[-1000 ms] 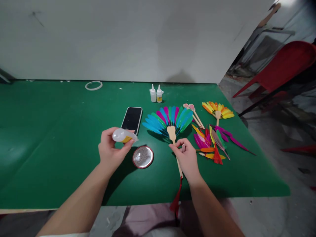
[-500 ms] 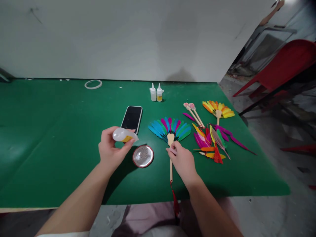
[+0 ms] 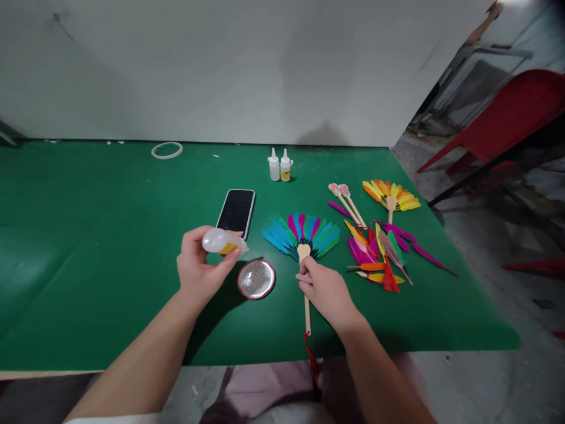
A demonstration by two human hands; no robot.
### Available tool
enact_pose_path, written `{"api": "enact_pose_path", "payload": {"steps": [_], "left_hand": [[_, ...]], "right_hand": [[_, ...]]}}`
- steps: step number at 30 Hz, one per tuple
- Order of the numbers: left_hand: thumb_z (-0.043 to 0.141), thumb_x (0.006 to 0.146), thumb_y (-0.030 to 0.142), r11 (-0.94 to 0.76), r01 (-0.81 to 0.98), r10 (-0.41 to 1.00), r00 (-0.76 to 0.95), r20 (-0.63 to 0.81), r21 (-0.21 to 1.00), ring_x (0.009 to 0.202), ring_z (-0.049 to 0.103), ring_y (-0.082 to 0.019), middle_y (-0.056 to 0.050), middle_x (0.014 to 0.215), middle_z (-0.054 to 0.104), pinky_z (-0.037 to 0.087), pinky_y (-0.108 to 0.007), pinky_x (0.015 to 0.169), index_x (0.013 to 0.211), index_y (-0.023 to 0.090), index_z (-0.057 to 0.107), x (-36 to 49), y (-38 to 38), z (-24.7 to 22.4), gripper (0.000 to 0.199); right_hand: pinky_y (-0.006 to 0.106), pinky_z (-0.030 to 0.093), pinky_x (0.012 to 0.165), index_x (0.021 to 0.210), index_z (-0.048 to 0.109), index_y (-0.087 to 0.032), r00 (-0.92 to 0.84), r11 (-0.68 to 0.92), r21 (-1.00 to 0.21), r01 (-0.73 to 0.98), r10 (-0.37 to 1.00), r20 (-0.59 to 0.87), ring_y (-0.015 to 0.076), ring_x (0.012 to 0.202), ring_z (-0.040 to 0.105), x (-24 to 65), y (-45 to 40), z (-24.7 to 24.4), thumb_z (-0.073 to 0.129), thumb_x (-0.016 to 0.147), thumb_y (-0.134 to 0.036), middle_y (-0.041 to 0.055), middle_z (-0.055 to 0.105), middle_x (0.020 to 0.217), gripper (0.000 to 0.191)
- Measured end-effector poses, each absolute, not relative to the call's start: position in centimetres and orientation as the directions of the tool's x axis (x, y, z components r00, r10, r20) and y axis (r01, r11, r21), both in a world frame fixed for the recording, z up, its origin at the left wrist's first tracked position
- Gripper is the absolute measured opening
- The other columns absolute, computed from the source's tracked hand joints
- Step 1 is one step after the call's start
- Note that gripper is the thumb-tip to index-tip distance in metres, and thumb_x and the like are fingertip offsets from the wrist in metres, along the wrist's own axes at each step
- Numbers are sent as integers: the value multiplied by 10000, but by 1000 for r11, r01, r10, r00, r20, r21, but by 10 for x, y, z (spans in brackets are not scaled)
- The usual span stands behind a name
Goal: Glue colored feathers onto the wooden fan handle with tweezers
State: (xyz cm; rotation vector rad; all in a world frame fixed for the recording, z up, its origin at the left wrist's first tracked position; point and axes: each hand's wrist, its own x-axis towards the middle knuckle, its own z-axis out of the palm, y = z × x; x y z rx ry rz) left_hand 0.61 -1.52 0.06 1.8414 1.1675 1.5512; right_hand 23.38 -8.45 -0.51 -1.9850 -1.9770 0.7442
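My left hand (image 3: 198, 262) is closed around a clear glue bottle (image 3: 217, 240) with a yellow label, tilted sideways above the table. My right hand (image 3: 330, 294) grips the wooden handle of a feather fan (image 3: 303, 251) with blue, green and magenta feathers. A short pale pinkish piece (image 3: 304, 278) sticks out between those fingers; its kind is unclear. From the handle's lower end a red tassel (image 3: 311, 356) hangs over the table edge. Between my hands lies a shiny round dish (image 3: 256, 279) with a red rim.
A phone (image 3: 235, 209) lies beyond my left hand. Two small glue bottles (image 3: 279, 167) stand farther back. On the right are loose feathers (image 3: 375, 253), two pink-tipped wooden handles (image 3: 348, 203) and a yellow-orange fan (image 3: 392, 197). A white ring (image 3: 166, 151) lies near the wall (image 3: 198, 70).
The feather fan has slid slightly toward me, its feathered top a little to the left. My right hand has shifted slightly on its handle. My left hand stays nearly still with the bottle.
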Motion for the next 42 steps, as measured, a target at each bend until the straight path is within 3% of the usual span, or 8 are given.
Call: {"api": "enact_pose_path", "payload": {"steps": [15,19,22,26,32,35,37,42], "left_hand": [[761,667,227,-534,302,828,0,561,789,826,691,-221,-49,859,717,529,-378,756,1009,208,465,5,-15,-1,453],[769,650,177,-553,264,821,10,571,790,824,691,-220,-46,860,716,526,-361,748,1018,205,473,5,-14,-2,473],[759,653,151,-566,245,814,21,580,787,825,694,-210,-32,865,710,531,-343,746,1026,207,467,6,-14,-1,477],[736,667,133,-594,222,799,55,598,773,839,696,-203,-34,902,700,542,-342,756,1052,206,448,11,-14,2,487],[726,670,139,-528,183,844,9,536,829,1029,639,-228,-67,1042,656,549,-360,821,975,201,478,15,-13,8,397],[762,634,146,-445,72,889,-82,450,893,989,640,-201,-49,1053,636,550,-314,795,939,199,512,16,-9,10,398],[757,663,208,-316,-60,944,-117,307,947,871,666,-177,-40,992,651,552,-306,760,1013,208,534,16,-5,11,414],[610,800,445,-20,-338,995,-94,-13,941,605,590,-102,-46,785,650,460,-197,506,1117,178,592,14,3,13,415]], "right_hand": [[241,221,525,822,510,-228,-129,46,-533,845,985,-119,145,661,623,232,-87,-7,522,838,-218,-13,679,758,22],[241,217,515,754,504,-223,-47,-11,-528,849,994,-97,146,590,599,231,-87,-6,546,852,-420,-18,646,646,224],[235,214,513,718,488,-218,-12,-45,-537,842,995,-102,149,612,616,231,-86,-8,582,822,-470,-22,655,652,289],[237,199,507,763,502,-222,-38,-27,-491,871,992,-122,154,604,615,231,-85,-12,599,821,-400,-23,663,668,210],[240,193,515,809,517,-226,-41,-40,-478,878,987,-158,152,625,615,232,-84,-11,548,835,-264,-21,662,692,55],[240,191,517,819,517,-226,-50,-32,-480,877,987,-156,150,633,613,232,-84,-10,533,831,-248,-19,665,708,29],[240,189,517,821,517,-226,-52,-28,-477,878,987,-155,149,627,609,233,-84,-10,529,825,-239,-17,664,705,18],[238,198,521,820,513,-224,-58,-24,-481,877,986,-157,158,634,610,233,-84,-11,527,803,-211,-6,666,711,26]]}}
